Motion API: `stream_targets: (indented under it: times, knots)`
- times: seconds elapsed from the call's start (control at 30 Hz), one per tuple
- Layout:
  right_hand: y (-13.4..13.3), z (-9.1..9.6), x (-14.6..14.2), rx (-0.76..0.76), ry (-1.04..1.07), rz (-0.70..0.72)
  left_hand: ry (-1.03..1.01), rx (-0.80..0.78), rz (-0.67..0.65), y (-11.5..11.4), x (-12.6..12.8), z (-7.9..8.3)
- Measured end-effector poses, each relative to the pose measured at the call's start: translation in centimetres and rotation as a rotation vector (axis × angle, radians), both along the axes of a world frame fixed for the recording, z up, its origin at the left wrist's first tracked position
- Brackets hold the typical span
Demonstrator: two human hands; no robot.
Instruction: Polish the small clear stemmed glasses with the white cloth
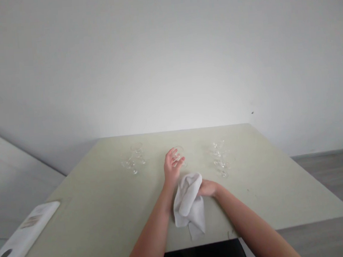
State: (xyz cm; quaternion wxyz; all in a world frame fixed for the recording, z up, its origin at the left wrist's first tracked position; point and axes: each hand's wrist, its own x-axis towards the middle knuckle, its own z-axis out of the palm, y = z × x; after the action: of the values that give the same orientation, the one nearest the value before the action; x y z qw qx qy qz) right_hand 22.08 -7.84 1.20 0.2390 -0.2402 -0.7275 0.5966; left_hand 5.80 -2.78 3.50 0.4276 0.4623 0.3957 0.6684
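My left hand (pixel 172 167) is curled round a clear stemmed glass (pixel 179 153), holding it above the middle of the pale table (pixel 105 197). Just below it my right hand (pixel 208 188) is closed on a white cloth (pixel 189 204), which hangs down from the fingers toward the table's near edge. The cloth's upper fold lies close under the glass. A group of clear glasses (pixel 134 159) stands to the left of my hands. Another group of clear glasses (pixel 220 158) stands to the right.
A white rectangular board (pixel 25 233) with a hole at its near end lies over the table's left edge. A plain white wall rises behind the table. Grey floor (pixel 336 179) shows to the right.
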Motion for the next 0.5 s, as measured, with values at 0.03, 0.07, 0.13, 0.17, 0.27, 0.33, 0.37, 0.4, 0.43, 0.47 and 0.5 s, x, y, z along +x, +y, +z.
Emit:
stream_targets:
  times: [0.03,0.07,0.13,0.17,0.27,0.33,0.37,0.4,0.43,0.47,0.5]
  knots:
    - [-0.1,0.2,0.0,-0.009,0.005,0.014,0.024,-0.005,-0.040,0.2,0.6,-0.1]
    - [-0.2,0.4,0.1,-0.013,0.015,0.015,0.054,-0.009,-0.073,0.4,1.3,0.0]
    - [-0.3,0.8,0.2,-0.001,0.034,0.002,0.121,-0.013,-0.103,1.1,2.8,0.4]
    - [-0.3,0.9,0.3,0.007,0.038,-0.001,0.154,-0.012,-0.105,1.5,3.5,0.7]
    - [-0.1,0.9,0.3,0.012,0.030,0.012,0.224,-0.009,-0.113,2.9,5.4,1.7]
    - [0.0,0.8,0.2,0.001,0.030,0.038,0.249,-0.022,-0.132,3.7,6.4,2.1]
    - [0.1,0.8,0.1,-0.004,0.036,0.051,0.259,-0.030,-0.140,4.0,6.8,2.2]
    - [0.2,0.8,0.1,-0.006,0.048,0.061,0.266,-0.038,-0.146,4.2,7.2,2.3]
    - [0.2,0.8,0.0,-0.006,0.058,0.068,0.272,-0.046,-0.152,4.4,7.5,2.3]
    - [0.2,0.8,0.0,-0.005,0.069,0.069,0.276,-0.051,-0.157,4.5,7.8,2.3]
    - [0.2,0.9,0.0,-0.004,0.079,0.065,0.277,-0.055,-0.162,4.5,8.0,2.2]
